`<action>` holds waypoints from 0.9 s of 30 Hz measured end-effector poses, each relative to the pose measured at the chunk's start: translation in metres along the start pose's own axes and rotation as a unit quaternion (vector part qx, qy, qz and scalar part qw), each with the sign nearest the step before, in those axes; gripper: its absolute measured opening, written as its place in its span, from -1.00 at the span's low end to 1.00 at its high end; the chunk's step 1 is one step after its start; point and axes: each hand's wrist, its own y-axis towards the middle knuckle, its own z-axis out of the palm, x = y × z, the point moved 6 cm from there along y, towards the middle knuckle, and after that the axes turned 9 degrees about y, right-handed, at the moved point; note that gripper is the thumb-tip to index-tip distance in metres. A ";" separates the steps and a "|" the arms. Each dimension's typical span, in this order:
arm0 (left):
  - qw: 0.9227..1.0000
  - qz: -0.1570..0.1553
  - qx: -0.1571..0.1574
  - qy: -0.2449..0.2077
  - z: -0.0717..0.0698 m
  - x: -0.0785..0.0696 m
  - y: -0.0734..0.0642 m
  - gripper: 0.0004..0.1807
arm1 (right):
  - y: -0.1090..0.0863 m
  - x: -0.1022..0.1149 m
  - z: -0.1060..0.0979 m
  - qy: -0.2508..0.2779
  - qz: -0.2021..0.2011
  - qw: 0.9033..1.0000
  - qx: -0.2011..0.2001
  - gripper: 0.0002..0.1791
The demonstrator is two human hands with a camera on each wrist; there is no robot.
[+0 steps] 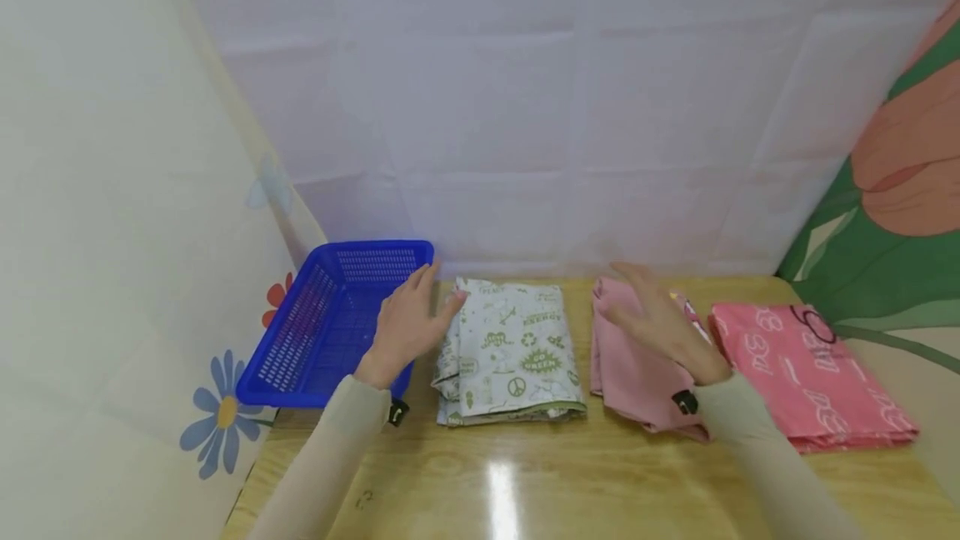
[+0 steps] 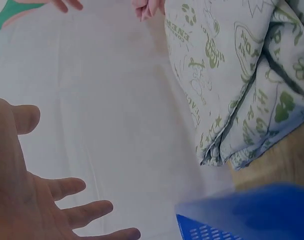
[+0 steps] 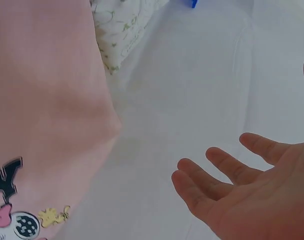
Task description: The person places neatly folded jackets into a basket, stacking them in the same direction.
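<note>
I see the left hand (image 1: 405, 327) spread and empty, hiding some basket (image 1: 288, 400) near printed cloth (image 1: 517, 352); the right hand (image 1: 663, 323), likewise, half-hides pale-pink cloth (image 1: 626, 382) beside bright-pink cloth (image 1: 813, 386).

The folded white cotton-like cloth with green print (image 1: 498, 365) reads "GO GREEN" inside 1 spiky green burst (image 1: 542, 362), with "ENERGY" above it. It also bears 1 recycling sign (image 1: 528, 340) and 1 round peace sign (image 1: 517, 387); its other small lettering is too blurred to tell. On the folded bright-pink cloth (image 1: 813, 386), white outlined characters and dark marks near the top cannot be read.
</note>
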 end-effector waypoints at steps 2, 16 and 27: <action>1.000 0.001 0.003 -0.009 0.004 -0.001 -0.002 -0.08 | 0.000 -0.001 0.006 0.017 -0.003 1.000 0.000 -0.14; 0.999 0.012 0.004 -0.042 0.027 -0.010 -0.009 -0.12 | 0.001 -0.002 0.039 0.047 -0.032 0.998 -0.006 -0.09; 0.999 0.007 0.022 -0.044 0.056 -0.020 -0.012 -0.13 | 0.005 -0.009 0.064 0.080 -0.016 0.997 -0.004 -0.05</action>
